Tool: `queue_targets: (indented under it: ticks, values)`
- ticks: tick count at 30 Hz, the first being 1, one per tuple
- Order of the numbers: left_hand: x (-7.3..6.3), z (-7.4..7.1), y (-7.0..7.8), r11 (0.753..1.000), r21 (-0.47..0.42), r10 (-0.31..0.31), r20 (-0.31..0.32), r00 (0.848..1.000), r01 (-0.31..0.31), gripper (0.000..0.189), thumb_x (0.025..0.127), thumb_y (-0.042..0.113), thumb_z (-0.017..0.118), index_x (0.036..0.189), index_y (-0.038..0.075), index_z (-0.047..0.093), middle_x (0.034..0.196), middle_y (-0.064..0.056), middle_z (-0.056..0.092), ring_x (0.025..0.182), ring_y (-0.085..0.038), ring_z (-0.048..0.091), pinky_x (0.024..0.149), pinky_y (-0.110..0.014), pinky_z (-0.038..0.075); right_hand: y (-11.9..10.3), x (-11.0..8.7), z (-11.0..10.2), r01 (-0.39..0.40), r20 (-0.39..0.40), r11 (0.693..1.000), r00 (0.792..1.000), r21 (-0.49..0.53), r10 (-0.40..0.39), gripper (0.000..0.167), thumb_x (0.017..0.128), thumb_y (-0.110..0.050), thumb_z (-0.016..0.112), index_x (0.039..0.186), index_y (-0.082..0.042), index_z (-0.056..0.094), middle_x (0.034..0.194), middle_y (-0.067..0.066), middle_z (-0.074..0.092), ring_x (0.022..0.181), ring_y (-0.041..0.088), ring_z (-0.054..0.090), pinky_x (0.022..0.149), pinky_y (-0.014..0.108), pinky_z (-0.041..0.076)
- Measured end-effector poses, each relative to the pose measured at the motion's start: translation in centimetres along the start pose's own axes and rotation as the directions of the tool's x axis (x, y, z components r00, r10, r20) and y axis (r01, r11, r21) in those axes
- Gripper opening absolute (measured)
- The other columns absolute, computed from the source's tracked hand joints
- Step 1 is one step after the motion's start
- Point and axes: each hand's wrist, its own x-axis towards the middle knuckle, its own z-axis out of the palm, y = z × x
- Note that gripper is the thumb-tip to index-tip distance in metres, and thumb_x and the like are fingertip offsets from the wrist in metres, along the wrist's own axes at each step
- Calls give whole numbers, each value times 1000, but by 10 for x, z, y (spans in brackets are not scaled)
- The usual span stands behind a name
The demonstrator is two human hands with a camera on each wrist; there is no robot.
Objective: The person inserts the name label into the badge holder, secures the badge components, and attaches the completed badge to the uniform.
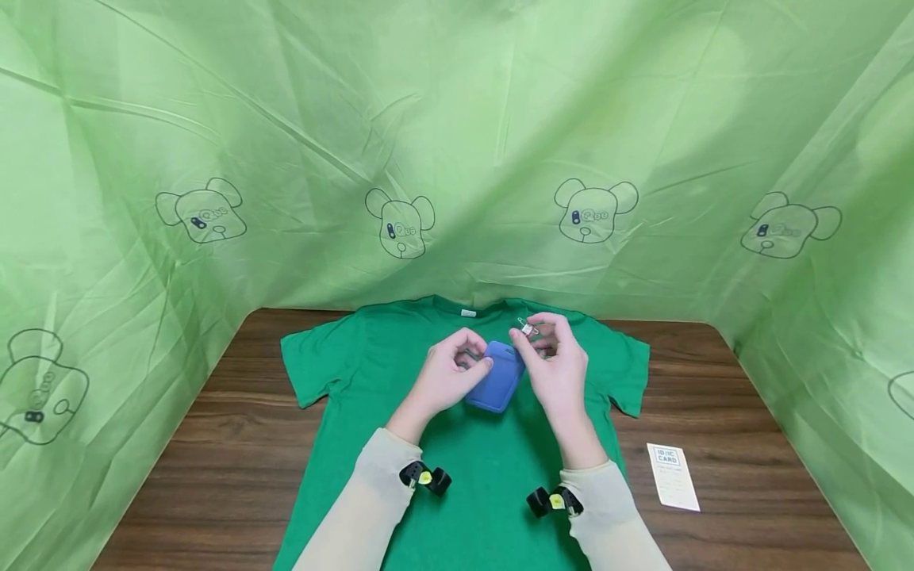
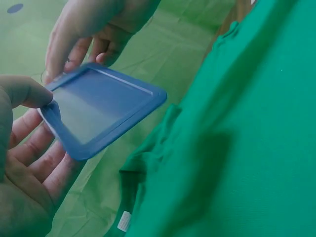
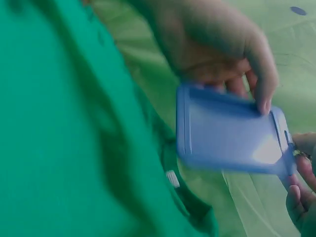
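A blue card holder (image 1: 497, 382) with a clear window is held up over a green T-shirt (image 1: 457, 452). My left hand (image 1: 450, 369) grips its left edge, with the thumb on the front and the fingers behind, as the left wrist view shows. At the holder's slotted top end, my right hand (image 1: 560, 361) pinches a small metal clip (image 1: 528, 328) that looks like a safety pin. Whether the clip is fastened to the holder cannot be told. In the right wrist view the holder (image 3: 232, 133) is slightly blurred, and its window reflects light.
The T-shirt lies spread on a dark wooden table (image 1: 236, 428), collar toward the back. To its right is a white printed card (image 1: 673, 477) marked "ID/IC CARD". Green fabric (image 1: 485, 127) with bear-face drawings encloses the back and sides.
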Motion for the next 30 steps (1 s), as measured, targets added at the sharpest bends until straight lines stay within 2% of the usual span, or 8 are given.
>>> queue_targets:
  ticks: [3, 7, 14, 18, 23, 26, 30]
  values:
    - [0, 0, -2, 1000, 0, 8, 3, 1000, -8, 10, 99, 11, 77, 106, 12, 70, 96, -1, 75, 79, -17, 72, 72, -30, 55, 1, 0, -2, 29, -3, 993, 1000, -113, -29, 29, 97, -29, 88, 117, -15, 73, 98, 3, 78, 77, 16, 72, 68, 15, 50]
    - [1, 1, -4, 1000, -7, 15, 6, 1000, -15, 10, 99, 11, 77, 107, 11, 71, 98, -1, 76, 79, -17, 72, 72, -30, 56, 0, 2, -4, 11, -18, 994, 1000, -105, -13, 29, 97, -32, 87, 116, -14, 74, 99, 2, 79, 78, 17, 72, 68, 14, 50]
    - [1, 1, -5, 1000, 3, 7, 4, 1000, -7, 9, 100, 12, 77, 107, 11, 70, 98, -2, 75, 79, -16, 72, 72, -29, 56, -2, 5, -7, -56, -17, 996, 998, 64, 57, 30, 95, -28, 89, 113, -9, 75, 94, 7, 78, 81, 13, 67, 66, 18, 50]
    - [1, 2, -5, 1000, 8, 4, 6, 1000, -4, 9, 100, 12, 76, 107, 12, 70, 98, -2, 75, 79, -15, 73, 72, -29, 57, -5, 7, -10, -115, 13, 980, 993, 161, 115, 34, 93, -20, 92, 116, -5, 74, 95, 13, 76, 83, 14, 67, 71, 18, 53]
    - [1, 2, -5, 1000, 18, 5, 9, 1000, -5, 10, 100, 12, 77, 108, 12, 70, 98, -1, 75, 79, -15, 73, 72, -29, 57, -10, 8, -13, -179, 65, 953, 984, 244, 168, 40, 89, -15, 94, 121, -1, 74, 95, 7, 76, 82, 14, 69, 72, 20, 57]
    - [1, 2, -4, 1000, 16, 7, 9, 1000, -7, 11, 100, 11, 77, 107, 12, 70, 99, -2, 75, 80, -16, 73, 73, -29, 58, -12, 9, -15, -189, 94, 942, 981, 277, 169, 37, 89, -10, 93, 120, 0, 76, 96, 5, 79, 84, 14, 72, 74, 21, 58]
    - [1, 2, -2, 1000, 9, 13, 25, 1000, -13, 13, 98, 10, 79, 106, 12, 70, 99, -2, 75, 81, -17, 74, 73, -29, 60, -13, 9, -16, -163, 132, 933, 983, 321, 127, 30, 92, -5, 90, 119, 2, 79, 104, 12, 82, 92, 15, 77, 80, 24, 62]
